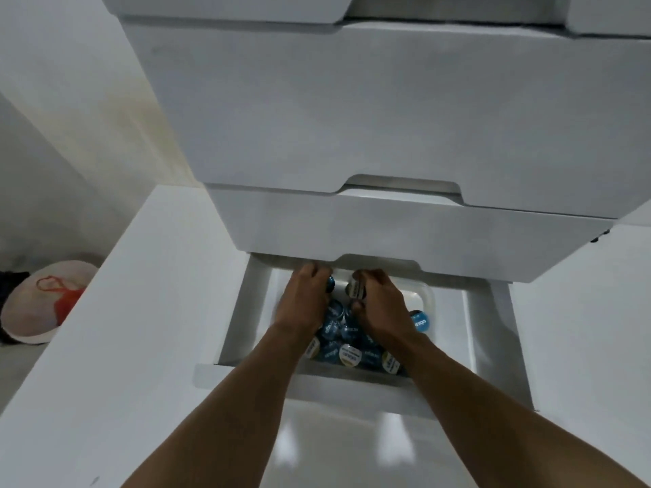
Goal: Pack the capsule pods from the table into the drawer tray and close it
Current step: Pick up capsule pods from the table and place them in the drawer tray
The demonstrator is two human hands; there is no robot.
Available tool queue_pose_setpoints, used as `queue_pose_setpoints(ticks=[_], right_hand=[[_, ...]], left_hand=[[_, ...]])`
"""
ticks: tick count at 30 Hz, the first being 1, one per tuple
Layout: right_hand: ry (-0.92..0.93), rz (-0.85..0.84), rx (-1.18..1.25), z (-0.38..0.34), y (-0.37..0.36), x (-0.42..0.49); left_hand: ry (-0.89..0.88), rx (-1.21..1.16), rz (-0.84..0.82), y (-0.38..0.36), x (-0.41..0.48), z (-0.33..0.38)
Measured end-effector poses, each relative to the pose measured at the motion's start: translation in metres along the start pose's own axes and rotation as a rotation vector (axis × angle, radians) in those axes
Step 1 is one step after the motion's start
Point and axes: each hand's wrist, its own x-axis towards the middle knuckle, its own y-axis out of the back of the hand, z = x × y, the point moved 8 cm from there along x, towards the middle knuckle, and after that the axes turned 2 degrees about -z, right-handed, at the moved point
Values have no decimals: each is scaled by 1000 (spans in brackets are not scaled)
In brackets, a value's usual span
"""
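Observation:
The bottom drawer (486, 332) of a white chest stands pulled out below me. Inside it sits a clear tray (424, 294) holding several blue and white capsule pods (347, 353). Both my hands reach into the tray at its far end. My left hand (303, 304) lies over the pods with its fingers curled down at a blue pod (330, 283); its grip is hidden. My right hand (378, 304) grips a white-topped pod (355, 289) between fingers and thumb. One more blue pod (419, 322) lies to the right of my right wrist.
Closed white drawers (387, 135) overhang the open one from above. The open drawer's front panel (317, 385) is nearest me, above a glossy white floor. A white surface (123, 329) runs along the left, with a round white basket (38, 304) holding red cloth beyond it.

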Motion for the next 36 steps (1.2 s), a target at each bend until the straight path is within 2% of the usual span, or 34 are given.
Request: queue_pose_setpoints(ticks=[8, 24, 30, 36], right_hand=[[-36, 32, -36, 5, -16, 20], [-38, -8, 20, 13, -25, 25], [-36, -7, -38, 14, -27, 28], [-11, -12, -57, 9, -27, 30]], left_hand=[[-129, 87, -98, -27, 19, -8], [-137, 189, -146, -31, 25, -16], [-193, 257, -206, -31, 22, -14], [-226, 359, -135, -29, 21, -15]])
